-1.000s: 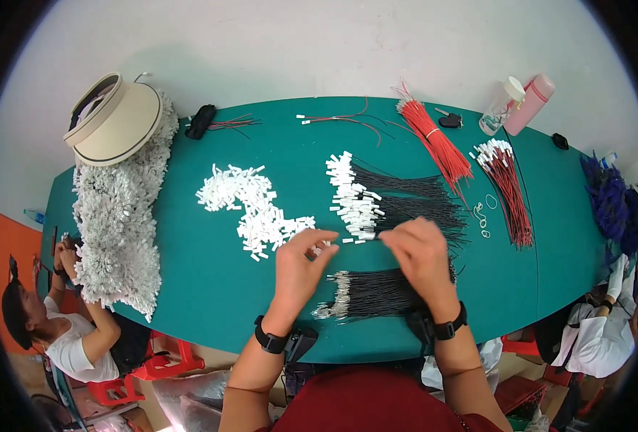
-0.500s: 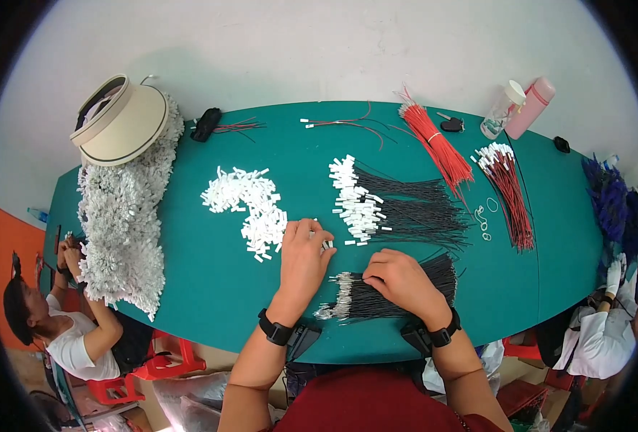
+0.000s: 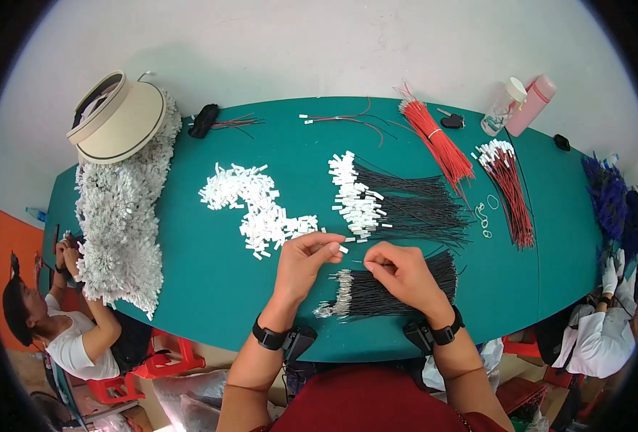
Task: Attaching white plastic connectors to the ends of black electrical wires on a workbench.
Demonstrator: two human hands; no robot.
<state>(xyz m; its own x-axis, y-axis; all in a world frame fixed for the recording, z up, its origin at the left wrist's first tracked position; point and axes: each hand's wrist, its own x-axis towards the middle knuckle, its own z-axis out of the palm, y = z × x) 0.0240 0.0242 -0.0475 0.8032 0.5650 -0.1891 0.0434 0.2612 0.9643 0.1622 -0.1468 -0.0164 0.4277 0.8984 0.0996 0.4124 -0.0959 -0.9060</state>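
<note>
Pinching connector (image 3: 343,250) in left hand (image 3: 299,268), wire (image 3: 356,261) in right hand (image 3: 407,277)

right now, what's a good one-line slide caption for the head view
Left hand pinching a white piece, right hand a thin wire, above black wires on a green table.

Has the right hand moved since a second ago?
Yes: the right hand has moved down the picture and slightly left, away from the white-capped black wires.
</note>
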